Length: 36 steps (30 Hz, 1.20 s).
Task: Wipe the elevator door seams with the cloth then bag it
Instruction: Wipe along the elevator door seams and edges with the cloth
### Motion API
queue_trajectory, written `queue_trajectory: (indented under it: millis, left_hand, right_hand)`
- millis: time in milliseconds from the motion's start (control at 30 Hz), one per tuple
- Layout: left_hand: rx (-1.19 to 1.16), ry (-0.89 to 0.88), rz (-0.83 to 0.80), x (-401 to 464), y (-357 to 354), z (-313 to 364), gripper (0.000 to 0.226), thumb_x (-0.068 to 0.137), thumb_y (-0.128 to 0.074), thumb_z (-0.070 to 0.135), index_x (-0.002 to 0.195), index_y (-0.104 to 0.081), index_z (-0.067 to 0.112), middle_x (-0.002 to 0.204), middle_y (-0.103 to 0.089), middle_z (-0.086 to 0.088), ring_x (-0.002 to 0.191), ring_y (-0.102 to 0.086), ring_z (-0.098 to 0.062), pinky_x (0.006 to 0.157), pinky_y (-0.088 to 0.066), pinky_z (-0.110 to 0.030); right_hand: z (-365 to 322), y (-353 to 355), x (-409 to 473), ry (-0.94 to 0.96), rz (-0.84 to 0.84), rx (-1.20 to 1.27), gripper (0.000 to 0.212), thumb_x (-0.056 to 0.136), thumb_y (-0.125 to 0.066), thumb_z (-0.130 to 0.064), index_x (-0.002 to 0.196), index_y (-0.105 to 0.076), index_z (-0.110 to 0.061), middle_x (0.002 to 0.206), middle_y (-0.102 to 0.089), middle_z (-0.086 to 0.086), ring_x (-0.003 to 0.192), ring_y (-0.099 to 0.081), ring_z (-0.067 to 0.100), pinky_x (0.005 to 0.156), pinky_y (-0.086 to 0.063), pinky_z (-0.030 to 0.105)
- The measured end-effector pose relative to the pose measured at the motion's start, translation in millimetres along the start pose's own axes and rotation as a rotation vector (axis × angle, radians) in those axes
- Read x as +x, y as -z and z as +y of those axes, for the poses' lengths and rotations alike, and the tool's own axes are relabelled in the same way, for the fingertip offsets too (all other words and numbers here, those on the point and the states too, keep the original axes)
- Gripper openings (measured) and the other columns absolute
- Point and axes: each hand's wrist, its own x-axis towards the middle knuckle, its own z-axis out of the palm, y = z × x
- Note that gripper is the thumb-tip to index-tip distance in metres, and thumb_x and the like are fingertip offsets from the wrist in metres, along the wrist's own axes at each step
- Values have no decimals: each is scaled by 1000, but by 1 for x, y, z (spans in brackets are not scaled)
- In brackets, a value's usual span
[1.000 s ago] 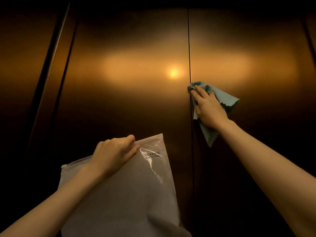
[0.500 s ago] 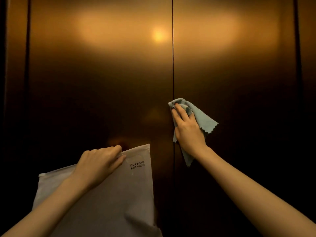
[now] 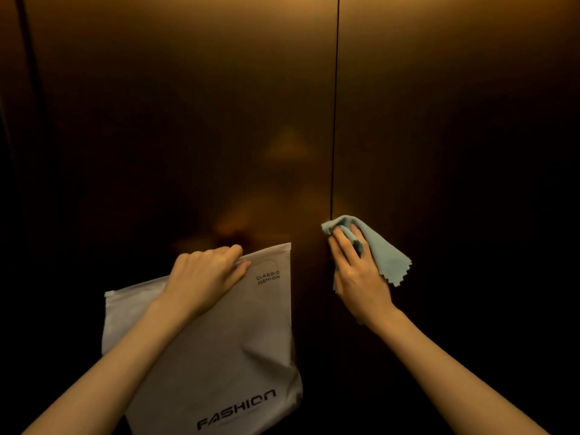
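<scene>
A light blue cloth [image 3: 381, 246] with zigzag edges lies pressed against the bronze elevator doors, right on the dark centre seam [image 3: 334, 105]. My right hand [image 3: 357, 274] holds the cloth flat there, fingers spread over it. My left hand [image 3: 205, 273] grips the top edge of a frosted white zip bag [image 3: 226, 350] printed "FASHION", which hangs down in front of the left door panel. The bag's mouth looks closed.
The left door panel [image 3: 188, 120] and right door panel [image 3: 455, 120] fill the view, dimly lit with a warm reflection at the top. A dark vertical door-frame edge [image 3: 29, 73] runs down the far left.
My right hand has slid the cloth down along the centre seam. The view has tilted downward, so the light reflection has left the top of the frame. The bag stays in my left hand.
</scene>
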Motion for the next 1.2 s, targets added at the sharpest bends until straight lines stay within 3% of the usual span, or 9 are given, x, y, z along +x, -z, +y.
queue_trajectory:
  millis: [167,267,333,567,933,1200]
  left_hand:
    - [17,1,-96,-20,-18,13,32,91,-40,42,70,-49,19,60,-61,1,44,-59,-25,40,-20,-20]
    - [-27,33,-181,-35,-30,22,25,92,-50,38,79,-53,17,74,-66,-2,60,-64,-29,44,-21,-25]
    - [-25,53,-220,-43,-35,27,25,94,-47,40,83,-53,18,80,-67,-2,66,-65,-28,46,-22,-26]
    - [-67,119,-343,-70,-51,39,29,96,-35,44,92,-51,20,92,-65,0,80,-65,-27,54,-33,-31]
    - [-145,144,-440,-108,-80,55,27,96,-35,42,89,-51,21,84,-64,1,72,-63,-24,53,-35,-29]
    - [-186,206,-549,-144,-94,70,29,97,-34,42,91,-52,21,83,-62,2,71,-62,-21,51,-30,-29]
  right_hand:
    - [-8,-15,-39,6,-60,-27,70,72,-74,-9,136,-46,-1,143,-42,15,132,-38,41,106,-28,48]
    - [-12,-24,-62,10,-111,-22,67,70,-75,-11,132,-52,-3,139,-49,14,127,-45,41,100,-41,49]
    - [-15,-30,-76,-7,-144,-5,64,70,-75,-13,129,-55,-5,135,-53,12,123,-49,41,91,-49,50]
    - [-29,-49,-117,-34,-252,-7,63,66,-78,-14,125,-59,-6,131,-56,9,117,-53,41,85,-52,49]
    - [-41,-65,-161,-15,-449,-31,63,62,-78,-18,122,-61,-7,128,-58,8,114,-55,40,76,-52,45]
    - [-51,-83,-198,4,-579,-3,67,56,-83,-21,119,-63,-8,125,-60,7,101,-62,36,64,-52,37]
